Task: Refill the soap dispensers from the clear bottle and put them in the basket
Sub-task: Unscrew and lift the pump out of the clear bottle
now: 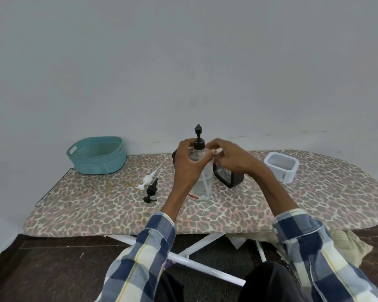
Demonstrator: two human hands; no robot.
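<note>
A clear bottle (203, 186) with a black pump top (198, 136) stands upright on the leopard-print board (100, 205). My left hand (186, 164) is wrapped around its upper body. My right hand (229, 156) is at the bottle's neck by the black collar, fingers curled; what it grips is not clear. Just behind and right of the bottle, a dark square dispenser (229, 177) stands without a pump, and a white square dispenser (282, 166) stands open farther right. A teal basket (97, 155) holding nothing visible sits at the back left.
A loose white pump (147, 178) and a loose black pump (151, 191) lie on the board left of the bottle. The board backs onto a plain wall. White legs (194, 256) and a cloth (347, 243) show below its front edge.
</note>
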